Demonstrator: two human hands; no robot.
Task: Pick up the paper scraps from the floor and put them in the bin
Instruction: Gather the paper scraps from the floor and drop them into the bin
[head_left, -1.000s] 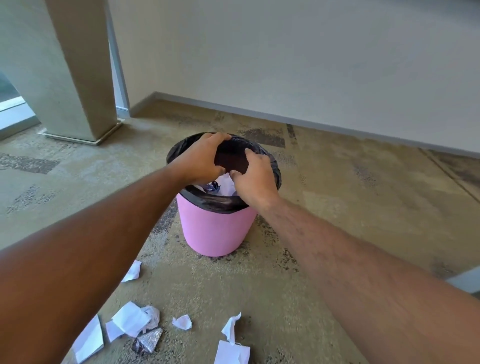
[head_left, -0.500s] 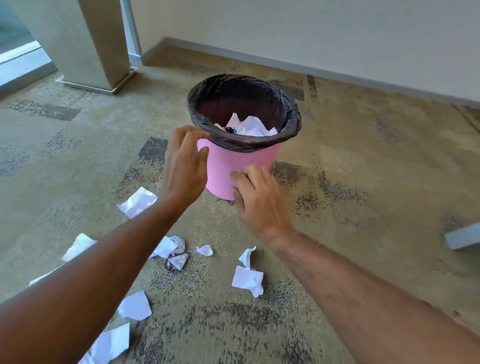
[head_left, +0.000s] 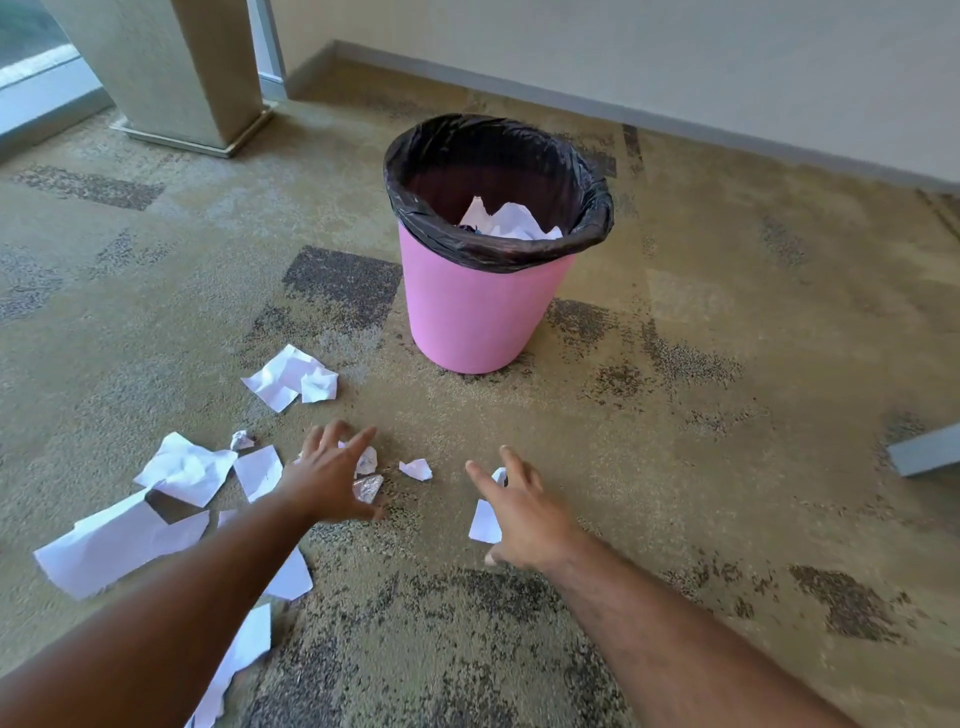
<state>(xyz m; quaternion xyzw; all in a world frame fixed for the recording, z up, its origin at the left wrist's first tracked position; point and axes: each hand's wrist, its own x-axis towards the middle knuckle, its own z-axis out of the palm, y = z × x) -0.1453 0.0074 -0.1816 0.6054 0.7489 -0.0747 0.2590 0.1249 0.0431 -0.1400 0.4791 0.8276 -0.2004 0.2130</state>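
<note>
Mottled tan carpet (head_left: 675, 415) spreads under both my hands. My left hand (head_left: 332, 480) hovers open, fingers spread, over a crumpled silver foil scrap (head_left: 368, 488); my right hand (head_left: 519, 514) is open too, over a small white paper scrap (head_left: 484, 522), perhaps touching it. Torn white paper scraps (head_left: 182, 467) litter the floor to my left, so plenty remains. Beyond, the pink plastic bin (head_left: 478, 312) with its black liner already holds some crumpled white paper (head_left: 511, 221).

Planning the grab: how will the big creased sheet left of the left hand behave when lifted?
The creased sheet looks thin and wrinkled, so it is probably very light and floppy. It lies flat on the carpet, so an edge may need pinching.
</note>
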